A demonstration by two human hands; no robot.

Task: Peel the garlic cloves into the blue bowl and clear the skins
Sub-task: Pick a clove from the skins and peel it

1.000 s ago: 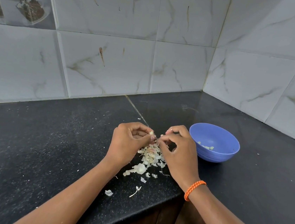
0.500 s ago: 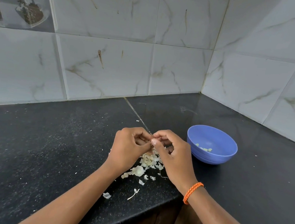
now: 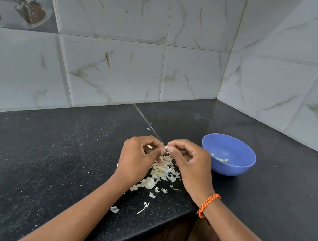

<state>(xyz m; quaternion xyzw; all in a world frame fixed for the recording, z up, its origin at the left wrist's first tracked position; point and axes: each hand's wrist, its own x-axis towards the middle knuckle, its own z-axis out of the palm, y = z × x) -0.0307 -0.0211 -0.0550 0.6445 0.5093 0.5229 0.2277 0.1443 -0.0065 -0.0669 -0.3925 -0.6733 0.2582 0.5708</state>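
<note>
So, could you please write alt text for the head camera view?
Two hands, left hand and right hand, pinch a garlic clove above a pile of skins on a black counter. A blue bowl stands to the right.

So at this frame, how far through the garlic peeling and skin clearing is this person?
Partway. Done: a few peeled cloves lie in the blue bowl, and a pile of skins lies on the counter. In hand: the left hand and right hand pinch one garlic clove above the pile. Left: finishing that clove, dropping it in the bowl, and clearing the skins, which are all still on the counter.
</note>
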